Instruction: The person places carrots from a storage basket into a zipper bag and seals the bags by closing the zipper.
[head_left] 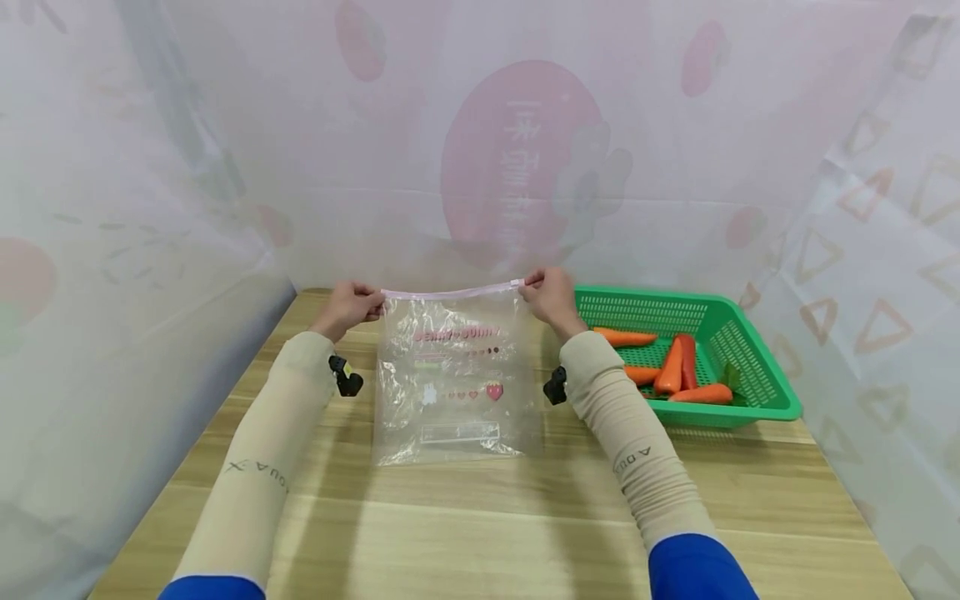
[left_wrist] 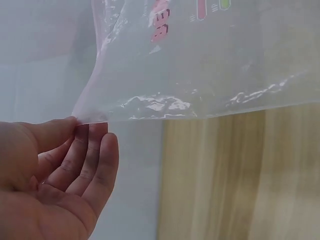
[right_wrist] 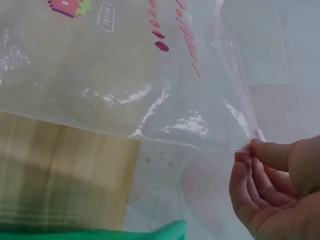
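A person stands at a pale wooden bench [head_left: 480, 517] hemmed in by translucent printed sheeting [head_left: 150, 167], both arms out in beige sleeves [head_left: 255, 467] with blue cuffs at the near end. Beyond and to the outer side of the right hand's fingers sits a green plastic basket [head_left: 757, 392] on the bench, with several orange carrots [head_left: 678, 367] lying loose inside it. Stretched between the two hands is a clear zip bag [head_left: 457, 383], printed with pink lettering, small hearts and a white label box; its pink zip strip [head_left: 450, 293] runs taut from one set of fingers to the other, and the body of the bag hangs down from them with its lower edge at the bench surface. The left hand [head_left: 348, 307] pinches the left top corner of the bag, thumb pressed against the fingers [left_wrist: 92, 155] with the plastic clamped between, the remaining fingers loosely curved beneath. The right hand [head_left: 551, 296] does the same at the right top corner, thumb and fingers [right_wrist: 250, 175] closed together on the end of the zip strip. A small black strap fitting [head_left: 345, 377] shows on the underside of each wrist, just below the hands.
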